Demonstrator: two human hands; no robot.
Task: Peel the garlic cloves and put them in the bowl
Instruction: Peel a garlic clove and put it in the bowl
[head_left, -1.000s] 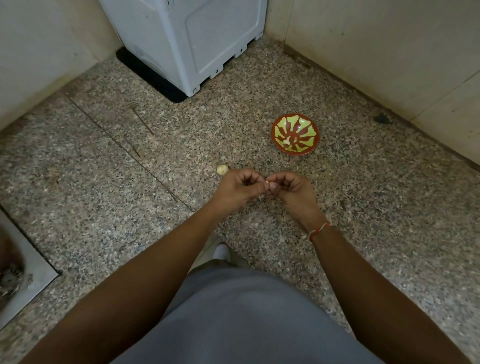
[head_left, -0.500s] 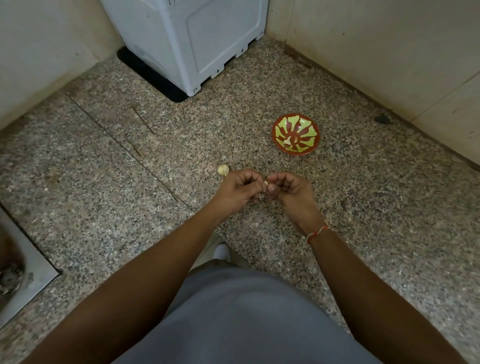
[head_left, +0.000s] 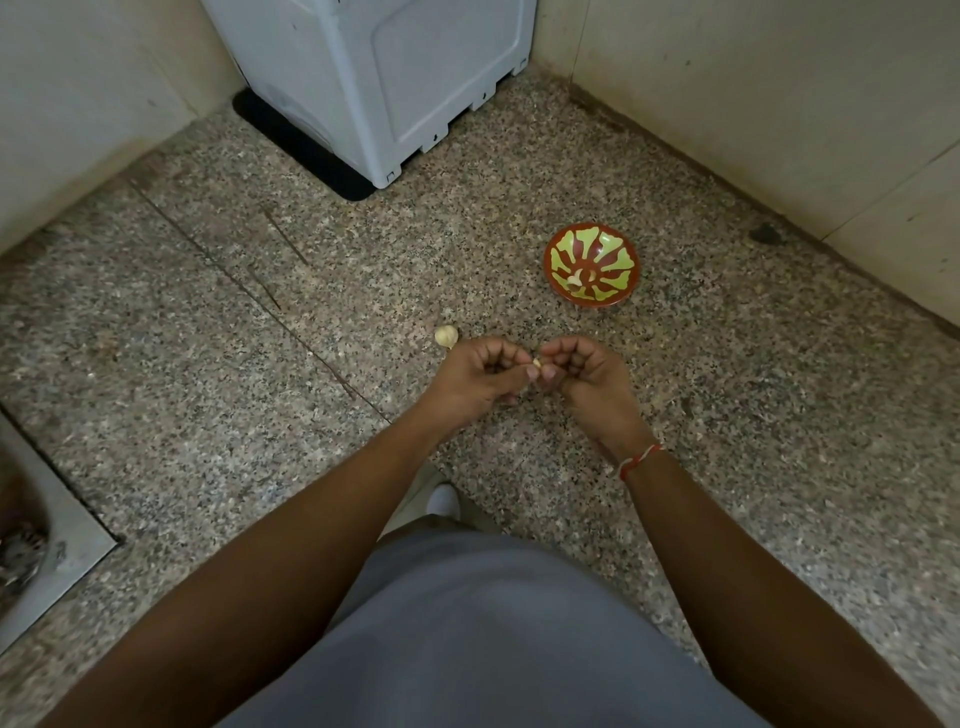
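A small pale garlic clove (head_left: 536, 362) is pinched between the fingertips of my left hand (head_left: 478, 376) and my right hand (head_left: 587, 376), held a little above the speckled stone floor. Most of the clove is hidden by my fingers. A garlic bulb (head_left: 446, 336) lies on the floor just beyond my left hand. The red bowl with a green pattern (head_left: 623, 257) stands on the floor beyond my right hand, with a peeled clove (head_left: 573, 281) inside it.
A white appliance (head_left: 384, 78) stands in the far corner on a black mat. Cream walls close off the left and right sides. A metal drain plate (head_left: 47, 535) lies at the left edge. My grey-clad knee (head_left: 467, 639) fills the foreground.
Both hands stay together on the clove with only small finger movements. The bowl and the bulb have not moved.
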